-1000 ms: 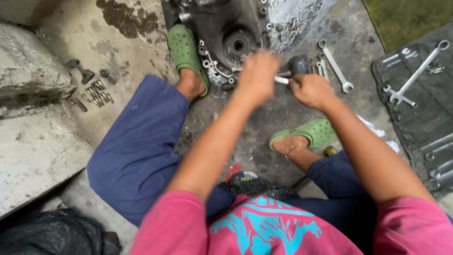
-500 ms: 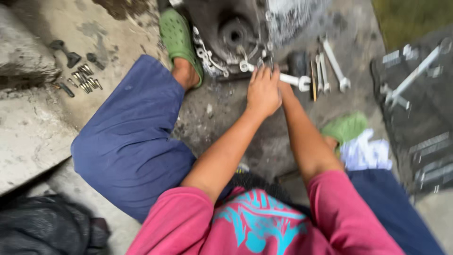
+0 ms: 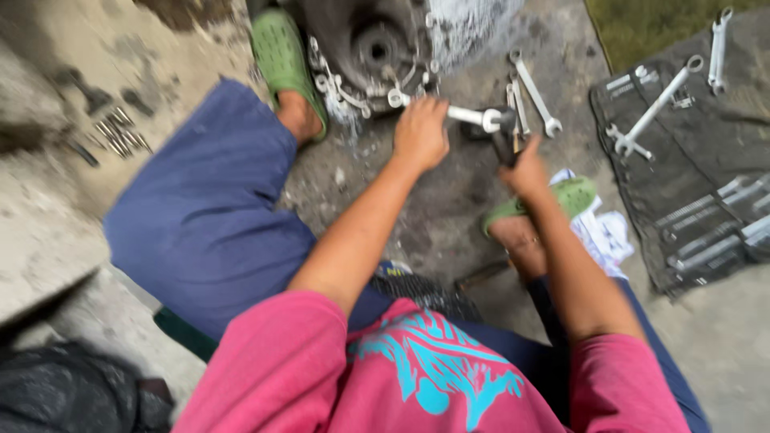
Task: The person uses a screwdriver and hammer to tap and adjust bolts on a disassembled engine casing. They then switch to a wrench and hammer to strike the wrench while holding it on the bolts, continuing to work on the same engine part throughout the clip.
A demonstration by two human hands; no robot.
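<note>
Both hands are on the job: my left hand (image 3: 421, 132) clamps the wrench (image 3: 465, 115) at the engine casing (image 3: 377, 40) on the concrete floor, my right hand (image 3: 525, 168) grips a dark tool, so next I judge a steady turn.

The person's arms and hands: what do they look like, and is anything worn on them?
Both arms are bare from the short pink sleeves down. The left hand and right hand wear no gloves. No watch or ring is visible, though the picture is blurred.
</note>
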